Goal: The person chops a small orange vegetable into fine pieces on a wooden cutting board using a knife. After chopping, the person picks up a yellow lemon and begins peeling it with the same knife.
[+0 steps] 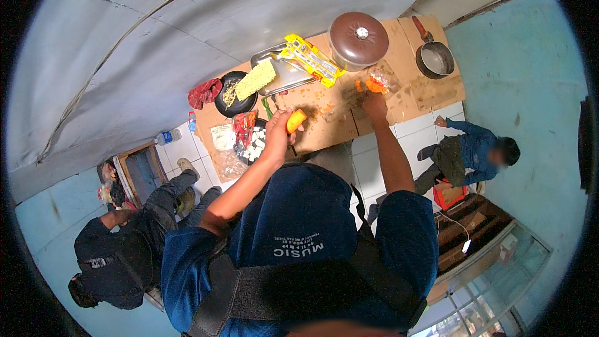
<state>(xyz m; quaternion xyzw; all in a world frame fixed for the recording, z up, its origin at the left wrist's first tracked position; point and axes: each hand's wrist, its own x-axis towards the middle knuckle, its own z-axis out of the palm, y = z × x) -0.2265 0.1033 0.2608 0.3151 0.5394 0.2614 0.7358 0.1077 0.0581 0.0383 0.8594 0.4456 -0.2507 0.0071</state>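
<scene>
My left hand (280,133) is closed around a thick piece of carrot (295,121), raised over the cardboard (327,135) that covers the table. My right hand (376,106) reaches down to a small heap of chopped orange carrot (376,85), with some red and pale bits in it. Its fingers are at the near edge of the heap; whether they grip anything is hidden. Scattered orange bits (323,108) lie on the cardboard between my hands. Beside my left hand, white cubes (255,147) fill a dark pan, next to a plastic bag of red chillies (244,127).
A noodle block (255,79) rests over a black pan (244,105) and a metal tray (295,83). Yellow packets (311,58), a brown-lidded pot (346,49) and a saucepan (435,58) stand along the back. A red cloth (204,93) lies left. People sit at left (117,257) and right (472,150).
</scene>
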